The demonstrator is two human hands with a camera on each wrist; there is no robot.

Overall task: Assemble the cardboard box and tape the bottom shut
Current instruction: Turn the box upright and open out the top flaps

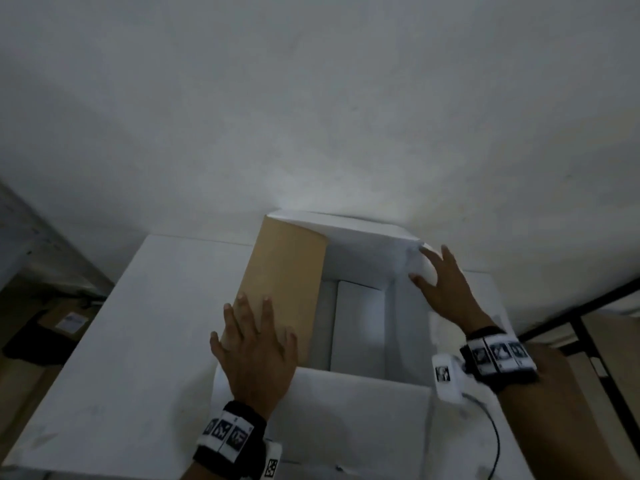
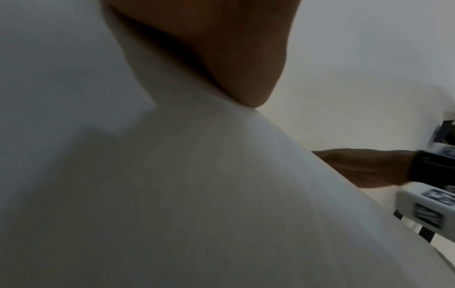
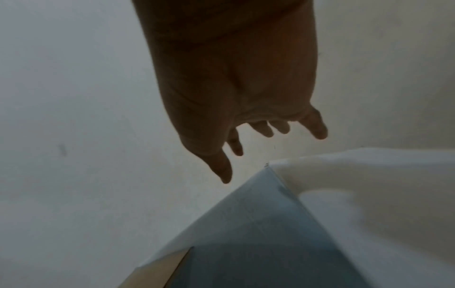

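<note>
Wall (image 1: pixel 311 98): a pale, plain surface rose behind everything, beyond the fingertips of both hands.
Table (image 1: pixel 138 323): a white top lay under the box and spread out to the left of the left hand.
Cardboard box (image 1: pixel 360 403): white outside, it stood on the table with its open end up; its long axis ran away from the person toward the wall, and through the opening two inner flaps met at a seam running the same way.
Brown flap (image 1: pixel 287 282): the left flap showed its brown inner face, tilted inward over the opening, its long edge running along the box's long axis; it lay directly under the left fingers.
Near flap (image 1: pixel 360 403): white, it spread toward the person, between the two wrists.
Right flap (image 1: pixel 420 268): white and blurred, it stood at the far right corner against the right fingers.
Left hand (image 1: pixel 256 351): flat, palm down, fingers straight and spread wide, it pressed on the near end of the brown flap; the left wrist view showed only the heel of the hand (image 2: pixel 221 48) on white card.
Right hand (image 1: pixel 446 292): fingers wide and straight, reaching toward the far right corner; whether they touched the flap could not be told. In the right wrist view the fingers (image 3: pixel 317 126) hung just beyond the box corner (image 3: pixel 268 167).
Wristbands (image 1: pixel 498 355): black, with printed markers, one on each wrist.
</note>
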